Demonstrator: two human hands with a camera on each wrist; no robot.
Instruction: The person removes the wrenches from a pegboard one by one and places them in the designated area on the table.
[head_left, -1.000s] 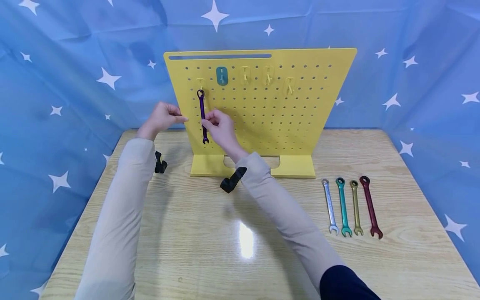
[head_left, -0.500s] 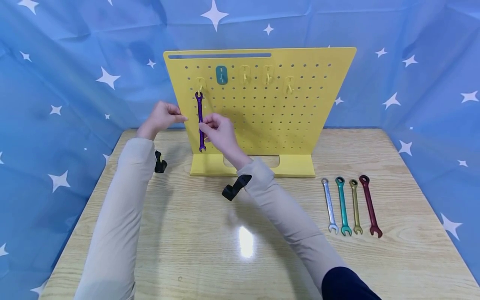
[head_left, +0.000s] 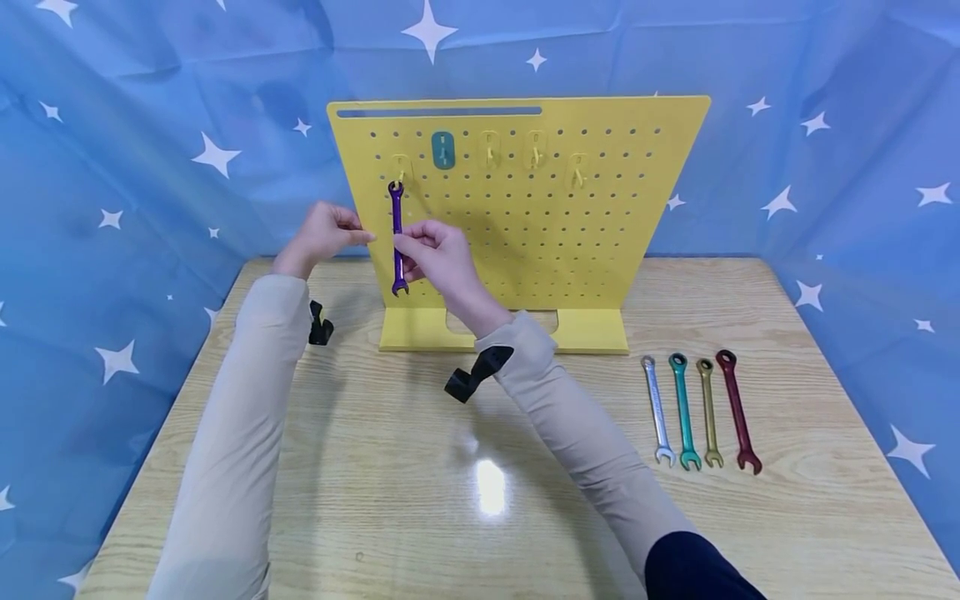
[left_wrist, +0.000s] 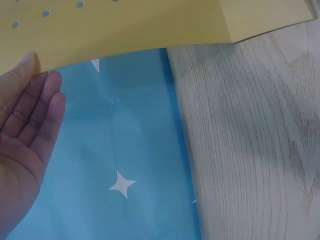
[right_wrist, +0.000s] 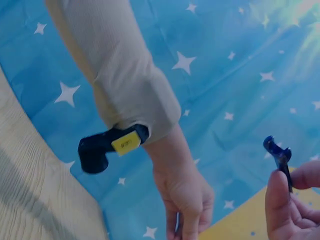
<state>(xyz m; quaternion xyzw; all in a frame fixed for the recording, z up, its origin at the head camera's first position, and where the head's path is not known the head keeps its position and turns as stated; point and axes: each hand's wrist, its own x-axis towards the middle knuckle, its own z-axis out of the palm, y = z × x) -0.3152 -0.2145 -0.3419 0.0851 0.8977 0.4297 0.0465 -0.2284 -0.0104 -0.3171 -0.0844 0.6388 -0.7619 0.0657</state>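
Observation:
My right hand pinches a purple combination wrench by its shaft between thumb and fingers. The wrench hangs nearly upright, ring end up, right at the yellow hook on the pegboard's upper left. In the right wrist view the open end of the wrench sticks out past my fingertips. With my left hand I pinch the left edge of the yellow pegboard; the thumb lies on its front face and the fingers behind it in the left wrist view.
Further along the board are a teal hook and several yellow hooks. To the right on the wooden table lie a silver wrench, a teal wrench, a gold wrench and a dark red wrench.
My right hand has shifted the purple wrench slightly left; it dipped, then rose a little, its ring end staying near the hook. My left hand has stayed at the board's edge.

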